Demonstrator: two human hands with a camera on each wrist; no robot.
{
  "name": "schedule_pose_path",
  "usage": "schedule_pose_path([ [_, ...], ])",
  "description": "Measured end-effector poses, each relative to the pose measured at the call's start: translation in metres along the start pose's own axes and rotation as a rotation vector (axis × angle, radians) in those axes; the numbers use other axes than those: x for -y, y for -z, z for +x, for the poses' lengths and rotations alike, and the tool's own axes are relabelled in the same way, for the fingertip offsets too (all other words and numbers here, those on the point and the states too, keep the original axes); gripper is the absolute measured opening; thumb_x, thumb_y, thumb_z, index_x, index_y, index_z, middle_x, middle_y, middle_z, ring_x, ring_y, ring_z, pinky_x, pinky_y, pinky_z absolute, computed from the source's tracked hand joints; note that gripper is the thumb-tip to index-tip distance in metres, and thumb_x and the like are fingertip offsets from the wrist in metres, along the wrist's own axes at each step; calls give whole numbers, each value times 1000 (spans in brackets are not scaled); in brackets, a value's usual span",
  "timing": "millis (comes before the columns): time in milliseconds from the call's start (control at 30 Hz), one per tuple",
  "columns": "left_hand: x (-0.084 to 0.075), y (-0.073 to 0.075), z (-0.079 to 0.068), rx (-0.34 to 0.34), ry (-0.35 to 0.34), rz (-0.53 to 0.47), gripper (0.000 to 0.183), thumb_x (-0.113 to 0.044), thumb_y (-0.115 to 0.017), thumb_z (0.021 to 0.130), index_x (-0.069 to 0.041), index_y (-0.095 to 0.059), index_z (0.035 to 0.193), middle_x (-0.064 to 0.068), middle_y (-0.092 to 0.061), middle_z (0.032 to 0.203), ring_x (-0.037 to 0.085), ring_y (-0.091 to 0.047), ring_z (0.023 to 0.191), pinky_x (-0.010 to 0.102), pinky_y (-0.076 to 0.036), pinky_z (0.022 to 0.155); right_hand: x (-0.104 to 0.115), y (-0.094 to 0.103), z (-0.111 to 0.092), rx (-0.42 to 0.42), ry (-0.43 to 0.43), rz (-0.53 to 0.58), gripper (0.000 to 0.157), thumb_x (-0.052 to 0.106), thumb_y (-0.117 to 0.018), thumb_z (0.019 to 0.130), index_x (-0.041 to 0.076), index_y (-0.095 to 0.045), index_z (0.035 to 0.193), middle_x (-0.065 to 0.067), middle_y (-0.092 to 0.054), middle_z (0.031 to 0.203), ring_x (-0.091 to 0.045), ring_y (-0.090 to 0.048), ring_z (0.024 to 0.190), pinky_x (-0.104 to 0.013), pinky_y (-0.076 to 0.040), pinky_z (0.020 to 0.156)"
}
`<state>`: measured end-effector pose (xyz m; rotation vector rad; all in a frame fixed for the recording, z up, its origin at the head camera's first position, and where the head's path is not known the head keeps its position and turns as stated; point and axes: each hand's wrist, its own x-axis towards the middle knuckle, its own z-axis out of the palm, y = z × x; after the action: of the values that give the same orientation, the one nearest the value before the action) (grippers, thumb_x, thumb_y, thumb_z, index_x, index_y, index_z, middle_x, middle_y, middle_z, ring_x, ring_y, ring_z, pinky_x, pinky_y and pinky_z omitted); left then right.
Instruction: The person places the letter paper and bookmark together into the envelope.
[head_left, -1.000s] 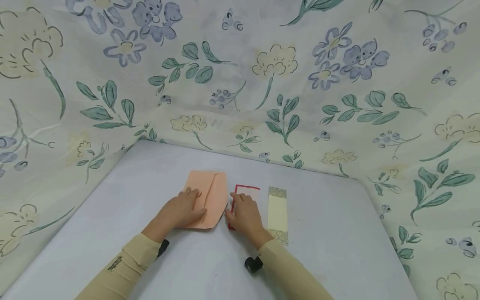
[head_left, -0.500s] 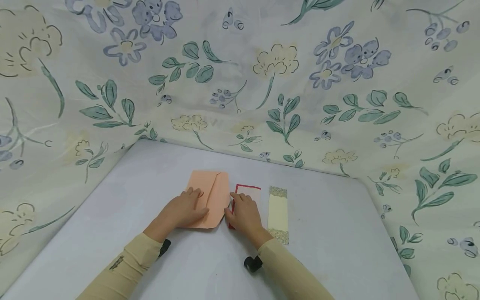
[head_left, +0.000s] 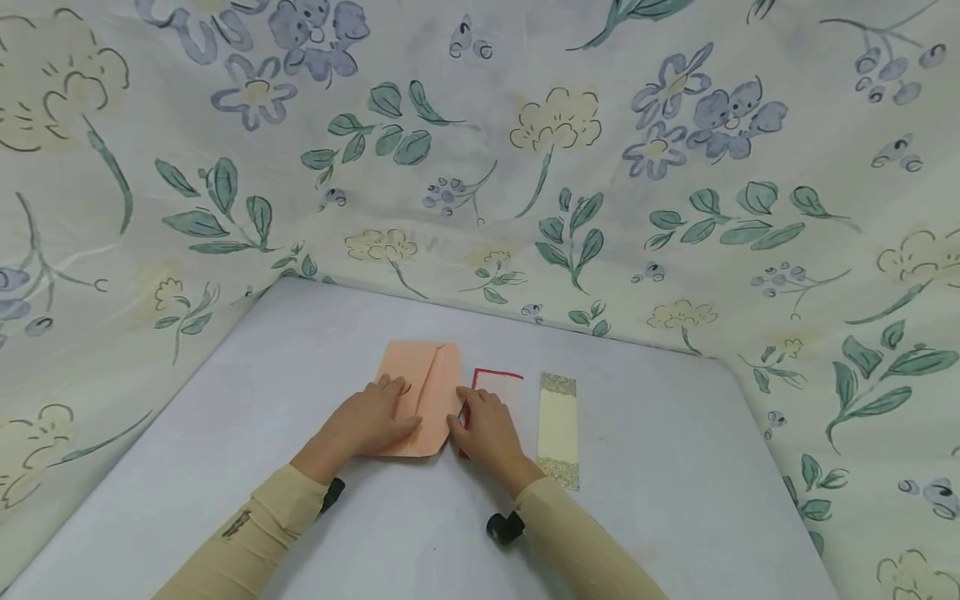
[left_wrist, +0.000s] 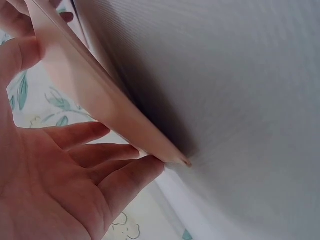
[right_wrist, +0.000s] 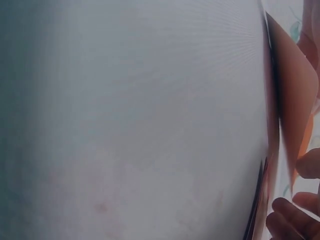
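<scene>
A peach paper envelope (head_left: 442, 392) lies on the table, its diagonal flap line facing up. My left hand (head_left: 375, 417) rests on its left part, fingers extended. In the left wrist view the fingers (left_wrist: 132, 180) touch the envelope's edge from the side. My right hand (head_left: 491, 429) is at the envelope's right edge, thumb and index finger bent close to it. In the right wrist view its thumb (right_wrist: 309, 164) meets the envelope (right_wrist: 297, 90); I cannot tell whether they pinch it. Partly under that hand lies a white card (head_left: 502, 387) with a red border.
Right of the card lies a cream paper strip (head_left: 558, 425) with glittery bands at both ends. The pale table (head_left: 660, 467) is enclosed by a floral cloth (head_left: 480, 150) at the back and sides. Black cameras (head_left: 504, 528) sit at the wrists.
The right hand's thumb and index finger have come slightly left, right up to the envelope's edge. The envelope has shifted a little to the right with the left hand on it.
</scene>
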<state>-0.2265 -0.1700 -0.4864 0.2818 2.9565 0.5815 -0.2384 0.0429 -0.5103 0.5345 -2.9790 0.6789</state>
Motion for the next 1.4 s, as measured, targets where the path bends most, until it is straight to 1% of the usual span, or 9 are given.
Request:
schedule_pose_path([
  [133, -1, 1, 0, 5, 6, 0, 76, -47, -62, 94, 6, -45, 148, 37, -38, 151, 56, -41, 136, 64, -39, 106, 0, 2, 0, 11, -24, 153, 47, 27, -66, 97, 7, -60, 139, -4, -65, 104, -18, -60, 95, -33, -51, 86],
  [233, -2, 1, 1, 7, 9, -1, 75, -46, -62, 94, 5, -46, 147, 37, -38, 152, 56, -41, 136, 64, -39, 106, 0, 4, 0, 29, -57, 295, 43, 22, -67, 97, 8, -62, 137, 3, -58, 87, -11, -52, 78, -25, -46, 66],
  [333, -3, 1, 1, 5, 9, 1, 75, -46, -62, 94, 4, -47, 147, 37, -39, 151, 56, -42, 136, 64, -40, 106, -1, 2, 1, 32, -73, 355, 40, 19, -67, 97, 9, -63, 136, 6, -55, 83, -7, -49, 72, -22, -42, 60],
  [600, -4, -3, 0, 8, 4, 40, 77, -50, -62, 94, 5, -47, 146, 37, -41, 150, 56, -43, 135, 63, -42, 104, -1, -2, 1, 29, -104, 391, 38, 16, -70, 96, 10, -66, 133, 5, -54, 79, -7, -47, 68, -21, -39, 57],
  [800, -5, -2, -2, -1, -12, 81, 78, -51, -63, 94, 4, -47, 147, 35, -42, 150, 55, -43, 135, 63, -43, 103, 0, -6, 0, 22, -89, 386, 39, 15, -70, 96, 9, -66, 134, 5, -53, 79, -6, -47, 69, -21, -40, 57],
  [900, -4, -1, -3, -20, -55, 80, 78, -50, -65, 94, 2, -44, 150, 34, -40, 152, 53, -42, 138, 63, -43, 103, 1, -6, 0, 16, -86, 388, 38, 15, -70, 96, 9, -66, 133, 6, -53, 79, -6, -47, 70, -21, -39, 58],
  [1100, -3, -1, -1, -40, -182, 75, 77, -47, -68, 94, -4, -43, 153, 32, -37, 155, 51, -38, 141, 62, -40, 106, 0, -7, 0, 12, -82, 394, 38, 15, -70, 95, 9, -67, 133, 6, -53, 80, -6, -47, 71, -21, -39, 59],
  [1200, -2, -2, 1, -36, -209, 75, 77, -47, -70, 93, -8, -44, 154, 32, -35, 156, 51, -36, 142, 63, -38, 108, 1, -7, 1, 13, -81, 395, 38, 15, -70, 96, 10, -67, 133, 6, -53, 80, -6, -47, 70, -21, -39, 58],
  [1400, -1, -3, 6, -18, -215, 85, 77, -49, -71, 92, -14, -44, 155, 30, -32, 158, 54, -34, 142, 65, -34, 110, 1, -7, 1, 8, -78, 399, 38, 15, -70, 95, 10, -67, 133, 6, -53, 80, -6, -47, 70, -20, -40, 58],
])
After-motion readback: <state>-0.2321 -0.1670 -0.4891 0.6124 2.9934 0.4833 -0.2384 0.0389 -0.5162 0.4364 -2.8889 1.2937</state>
